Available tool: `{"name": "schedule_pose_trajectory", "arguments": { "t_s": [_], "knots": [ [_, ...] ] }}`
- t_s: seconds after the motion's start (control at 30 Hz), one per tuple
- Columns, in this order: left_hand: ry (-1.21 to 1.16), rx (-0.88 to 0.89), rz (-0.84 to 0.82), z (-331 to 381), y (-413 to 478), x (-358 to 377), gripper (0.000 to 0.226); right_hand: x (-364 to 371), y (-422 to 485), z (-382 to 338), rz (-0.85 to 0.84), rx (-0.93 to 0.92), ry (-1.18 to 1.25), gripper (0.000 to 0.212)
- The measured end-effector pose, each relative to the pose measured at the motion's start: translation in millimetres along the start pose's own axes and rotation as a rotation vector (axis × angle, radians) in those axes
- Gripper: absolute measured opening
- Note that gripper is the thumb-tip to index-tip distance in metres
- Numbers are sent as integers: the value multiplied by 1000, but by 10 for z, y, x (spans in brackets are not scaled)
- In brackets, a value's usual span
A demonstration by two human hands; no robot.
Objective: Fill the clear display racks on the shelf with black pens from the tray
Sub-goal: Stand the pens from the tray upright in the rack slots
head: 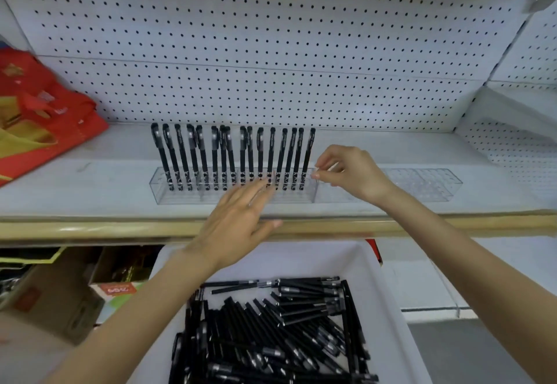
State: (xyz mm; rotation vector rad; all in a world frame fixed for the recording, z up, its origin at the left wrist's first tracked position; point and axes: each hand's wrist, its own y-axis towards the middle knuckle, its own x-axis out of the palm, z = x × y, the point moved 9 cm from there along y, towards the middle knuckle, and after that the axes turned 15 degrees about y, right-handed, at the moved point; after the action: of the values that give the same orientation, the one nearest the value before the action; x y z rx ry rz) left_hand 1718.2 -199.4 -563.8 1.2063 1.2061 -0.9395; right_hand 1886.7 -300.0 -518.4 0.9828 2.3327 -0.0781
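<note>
Several black pens (pixel 235 154) stand upright in a row in the left clear rack (pixel 180 195) on the shelf. A second clear rack (pixel 428 184) to its right holds no pens. My left hand (pixel 238 221) reaches over the shelf edge, fingers straight, fingertips touching the front of the left rack. My right hand (pixel 352 172) pinches the top right corner of that rack between thumb and forefinger, just right of the last pen. Below, a white tray (pixel 388 308) holds a loose pile of black pens (pixel 271 338).
A red bag (pixel 39 112) lies at the shelf's left end. White pegboard (pixel 271 52) backs the shelf, whose front has a beige lip (pixel 120 227). Cardboard boxes (pixel 60 302) sit below on the left.
</note>
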Motion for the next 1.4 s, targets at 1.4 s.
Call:
{"name": "schedule_pose_trajectory", "arguments": {
  "t_s": [1.4],
  "knots": [
    [-657, -581, -23, -342, -2435, 832, 73, 2570, -2095, 1133, -776, 330, -31, 27]
  ]
}}
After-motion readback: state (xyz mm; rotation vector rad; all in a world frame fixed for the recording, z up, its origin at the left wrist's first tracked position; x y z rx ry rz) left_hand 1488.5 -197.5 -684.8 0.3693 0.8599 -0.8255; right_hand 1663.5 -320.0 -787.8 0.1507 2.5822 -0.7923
